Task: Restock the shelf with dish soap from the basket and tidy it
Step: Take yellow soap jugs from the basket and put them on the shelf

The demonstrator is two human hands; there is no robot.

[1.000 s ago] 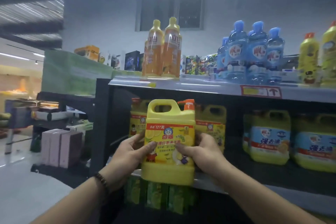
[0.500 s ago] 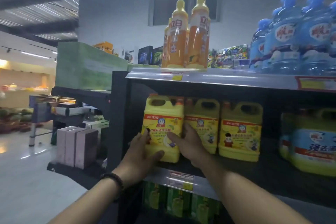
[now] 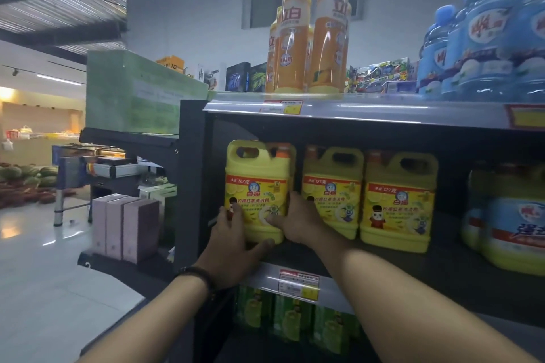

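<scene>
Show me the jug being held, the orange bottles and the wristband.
yellow jug (image 3: 256, 186): head view, front label.
orange bottles (image 3: 328, 47): head view, right bottle's body.
wristband (image 3: 196, 274): head view, beads on left wrist.

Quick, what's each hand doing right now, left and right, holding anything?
Left hand: holding the leftmost yellow dish soap jug at its lower left corner.
Right hand: holding the same jug's right side, thumb on the label.

Bare forearms (image 3: 398, 289); a dark beaded bracelet (image 3: 194, 274) behind the left hand (image 3: 233, 247).
</scene>
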